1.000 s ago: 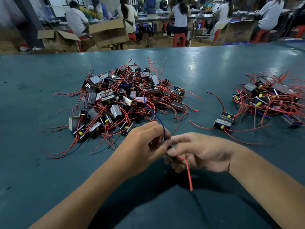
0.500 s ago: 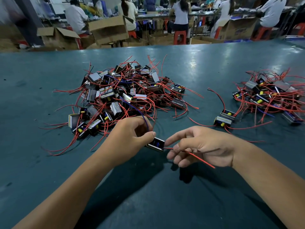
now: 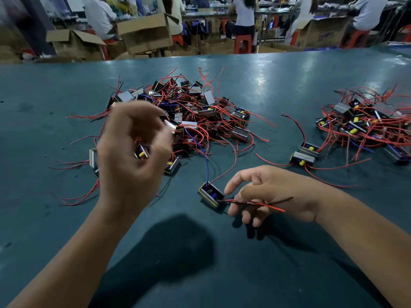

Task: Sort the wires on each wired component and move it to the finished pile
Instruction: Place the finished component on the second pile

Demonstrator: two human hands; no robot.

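A small black wired component [image 3: 209, 195] lies on the teal table [image 3: 278, 85] in front of me. Its blue and red wires trail up toward the big unsorted pile [image 3: 195, 112]. My right hand [image 3: 269, 192] sits just right of it and pinches its red and dark wires [image 3: 255, 203] between the fingers. My left hand [image 3: 131, 152] is raised and blurred over the near left part of the unsorted pile, fingers loosely curled, with nothing plainly held. A pile component shows through the gap in its fingers. The finished pile [image 3: 367, 125] lies at the right.
Two components [image 3: 304, 153] lie side by side at the near left edge of the finished pile. Loose red wires spread out from both piles. Beyond the far table edge are cardboard boxes [image 3: 144, 32], red stools and seated people.
My left hand let go of the component and rose left over the unsorted pile. The component now rests on the table, its wires still in my right hand.
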